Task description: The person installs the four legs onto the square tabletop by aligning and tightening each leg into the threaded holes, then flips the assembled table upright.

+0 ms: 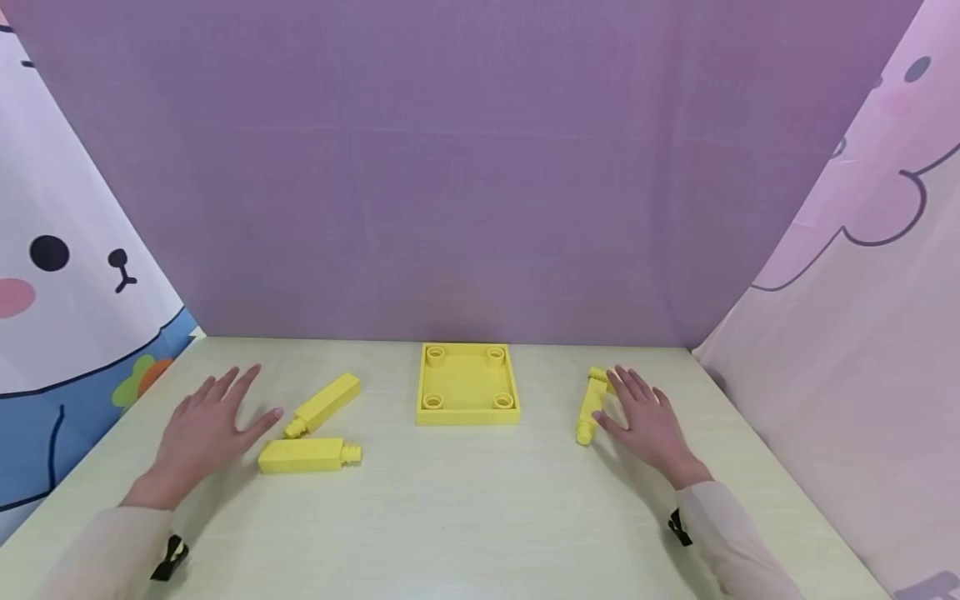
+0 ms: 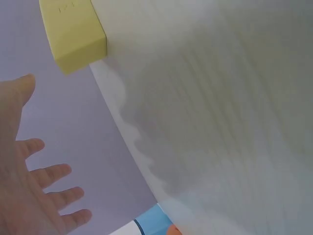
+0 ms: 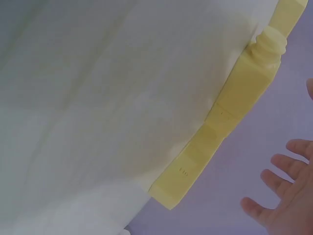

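My left hand [image 1: 206, 429] is held with its fingers spread at the left of the table. Just right of it lie two yellow square-sided legs with threaded ends: one slanted leg [image 1: 326, 403] and, nearer to me, one sideways leg [image 1: 303, 456]. In the left wrist view a yellow leg's plain end [image 2: 78, 41] shows beyond the thumb. My right hand [image 1: 651, 425], fingers extended, is beside a yellow threaded leg [image 1: 591, 408]. Another yellow leg [image 1: 597, 373] behind it is partly hidden by those fingers. In the right wrist view the yellow leg [image 3: 249, 81] is apart from the fingers.
A yellow square panel [image 1: 468, 417] with a raised rim and a round socket in each corner lies at the table's back middle. A purple cloth [image 1: 450, 183] stands behind the table [image 1: 465, 517]. Printed curtains [image 1: 82, 167] flank both sides.
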`<act>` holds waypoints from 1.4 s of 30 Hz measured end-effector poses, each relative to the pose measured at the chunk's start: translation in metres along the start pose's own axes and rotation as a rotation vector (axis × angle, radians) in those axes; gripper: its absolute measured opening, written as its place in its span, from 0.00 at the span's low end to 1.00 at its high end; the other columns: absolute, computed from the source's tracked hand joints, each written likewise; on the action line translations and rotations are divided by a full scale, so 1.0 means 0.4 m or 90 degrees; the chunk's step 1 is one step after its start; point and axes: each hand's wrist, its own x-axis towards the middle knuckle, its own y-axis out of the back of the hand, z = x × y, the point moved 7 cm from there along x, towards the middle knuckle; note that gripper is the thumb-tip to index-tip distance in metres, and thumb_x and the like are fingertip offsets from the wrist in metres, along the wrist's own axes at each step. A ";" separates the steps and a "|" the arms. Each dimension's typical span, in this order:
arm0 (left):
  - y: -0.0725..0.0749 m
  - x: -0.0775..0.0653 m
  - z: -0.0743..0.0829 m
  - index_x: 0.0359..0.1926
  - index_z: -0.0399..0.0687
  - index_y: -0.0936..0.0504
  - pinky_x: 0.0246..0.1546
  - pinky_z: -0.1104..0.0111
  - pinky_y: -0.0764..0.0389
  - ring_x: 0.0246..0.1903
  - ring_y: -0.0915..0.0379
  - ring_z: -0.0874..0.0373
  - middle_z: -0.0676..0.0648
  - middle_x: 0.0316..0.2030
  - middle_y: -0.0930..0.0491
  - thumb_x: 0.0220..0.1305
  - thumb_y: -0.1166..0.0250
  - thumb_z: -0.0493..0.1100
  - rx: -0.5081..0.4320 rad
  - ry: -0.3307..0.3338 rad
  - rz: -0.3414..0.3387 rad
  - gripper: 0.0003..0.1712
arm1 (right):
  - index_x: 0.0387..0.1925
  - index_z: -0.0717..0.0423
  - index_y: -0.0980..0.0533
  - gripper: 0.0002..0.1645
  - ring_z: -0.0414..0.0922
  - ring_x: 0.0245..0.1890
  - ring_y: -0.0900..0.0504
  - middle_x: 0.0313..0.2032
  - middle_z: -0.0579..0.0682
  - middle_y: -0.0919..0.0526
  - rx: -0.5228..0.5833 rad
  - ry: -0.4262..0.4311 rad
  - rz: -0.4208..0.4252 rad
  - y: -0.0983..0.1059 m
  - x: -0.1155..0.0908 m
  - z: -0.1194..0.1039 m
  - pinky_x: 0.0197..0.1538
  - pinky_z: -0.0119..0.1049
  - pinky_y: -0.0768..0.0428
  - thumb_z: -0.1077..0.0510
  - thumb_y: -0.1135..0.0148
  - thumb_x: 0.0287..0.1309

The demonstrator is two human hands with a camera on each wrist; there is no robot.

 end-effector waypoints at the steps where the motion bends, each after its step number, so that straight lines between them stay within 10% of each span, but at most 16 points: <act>1: -0.002 0.000 0.004 0.69 0.48 0.47 0.51 0.32 0.46 0.56 0.45 0.26 0.27 0.59 0.39 0.55 0.43 0.66 0.002 -0.003 0.002 0.47 | 0.67 0.57 0.45 0.43 0.57 0.67 0.46 0.67 0.58 0.44 0.002 0.004 0.002 -0.002 0.000 -0.004 0.61 0.60 0.43 0.38 0.49 0.59; 42: -0.069 0.044 0.259 0.58 0.46 0.28 0.40 0.47 0.25 0.46 0.26 0.40 0.40 0.50 0.23 0.54 0.36 0.57 -0.094 -0.177 0.044 0.33 | 0.55 0.61 0.30 0.29 0.56 0.53 0.26 0.53 0.57 0.24 0.175 0.091 0.002 -0.023 0.074 -0.146 0.55 0.54 0.30 0.50 0.39 0.56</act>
